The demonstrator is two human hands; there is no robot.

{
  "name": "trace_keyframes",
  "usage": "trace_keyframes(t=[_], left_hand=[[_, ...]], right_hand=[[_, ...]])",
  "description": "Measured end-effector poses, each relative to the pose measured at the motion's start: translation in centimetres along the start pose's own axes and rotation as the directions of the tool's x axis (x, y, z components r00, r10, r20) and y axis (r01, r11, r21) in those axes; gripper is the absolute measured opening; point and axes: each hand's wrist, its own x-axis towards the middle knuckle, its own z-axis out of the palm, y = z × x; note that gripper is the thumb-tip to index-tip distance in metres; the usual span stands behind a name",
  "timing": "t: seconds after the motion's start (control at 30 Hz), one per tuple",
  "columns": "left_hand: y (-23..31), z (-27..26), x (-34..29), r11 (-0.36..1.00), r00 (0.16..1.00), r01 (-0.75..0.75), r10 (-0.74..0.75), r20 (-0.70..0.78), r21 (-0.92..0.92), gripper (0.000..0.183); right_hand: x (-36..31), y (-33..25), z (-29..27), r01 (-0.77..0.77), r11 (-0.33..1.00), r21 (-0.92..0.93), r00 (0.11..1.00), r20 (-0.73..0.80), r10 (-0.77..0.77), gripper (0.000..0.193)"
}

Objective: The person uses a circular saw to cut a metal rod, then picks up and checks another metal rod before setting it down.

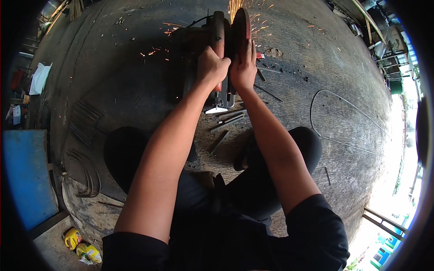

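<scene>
Gripping handle (219,36): left fingers (208,54) | right fingers (249,53) straight beside disc (244,25) | sparks (235,6) beyond, rods (232,120) nearby

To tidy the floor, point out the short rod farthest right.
The short rod lying alone, right of the right knee; the other short rods lie left of that knee.

I hold the worn, reddish handle (218,37), pointing away from me; just right of that handle, a round, red-edged disc (241,34) stands upright, nearly edge-on.
</scene>
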Motion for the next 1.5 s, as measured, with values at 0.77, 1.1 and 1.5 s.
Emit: trace_keyframes(t=[0.77,1.1,1.5], left_hand=[[-0.05,0.02,-0.09,0.998,1.0,-0.005,0.005,0.007,-0.07,0.044],[-0.64,0.37,0.07,0.999,1.0,-0.007,0.006,-0.018,-0.041,0.044],[-0.3,0.12,-0.13,0.997,1.0,-0.011,0.011,0.001,-0.081,0.043]], right_hand=[[0.01,-0.04,0.05,-0.007,1.0,0.008,1.0,-0.002,0.008,0.06],[-0.03,-0.1,0.07,-0.013,1.0,-0.004,1.0,-0.005,0.013,0.062],[-0.13,0.12,0.13,-0.016,1.0,0.004,1.0,0.006,0.016,0.063]])
